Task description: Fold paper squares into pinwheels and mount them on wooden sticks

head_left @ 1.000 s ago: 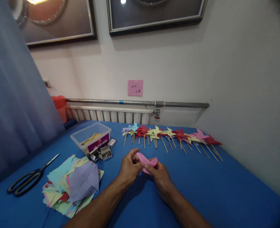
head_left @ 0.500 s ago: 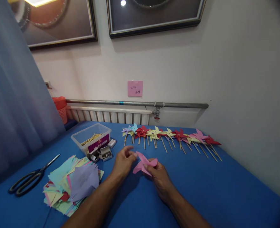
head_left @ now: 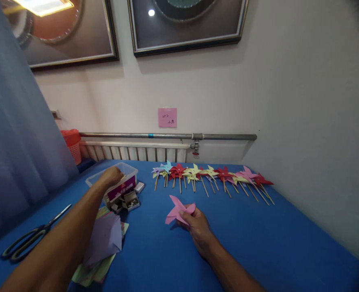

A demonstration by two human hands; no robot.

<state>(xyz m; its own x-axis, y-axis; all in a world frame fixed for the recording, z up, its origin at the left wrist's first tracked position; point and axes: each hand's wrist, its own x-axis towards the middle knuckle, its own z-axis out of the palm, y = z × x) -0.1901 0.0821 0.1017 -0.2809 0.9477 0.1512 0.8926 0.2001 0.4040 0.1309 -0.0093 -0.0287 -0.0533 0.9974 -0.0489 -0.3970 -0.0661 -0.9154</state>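
My right hand (head_left: 195, 228) pinches a pink paper pinwheel (head_left: 176, 211) near its middle, thumb on top, over the blue table (head_left: 228, 239). No stick shows on this pinwheel. My left hand (head_left: 112, 177) reaches into a clear plastic box (head_left: 130, 167) with a purple label; its fingers are hidden inside, close to the wooden sticks (head_left: 124, 177). In front of the box, a small open carton (head_left: 132, 200) holds tiny metal pins. Below my left forearm lies a stack of coloured paper squares (head_left: 104, 239), partly covered by the arm.
Several finished pinwheels on sticks (head_left: 194, 172) lie in a row along the back of the table. Black-handled scissors (head_left: 33, 239) rest at the left. Behind the table are a radiator (head_left: 133, 152) and a pipe (head_left: 228, 137). A red basket (head_left: 72, 144) stands at the back left.
My left hand has moved away from the pinwheel, left and forward into the plastic box. The right hand keeps hold of the pinwheel. The view has shifted slightly.
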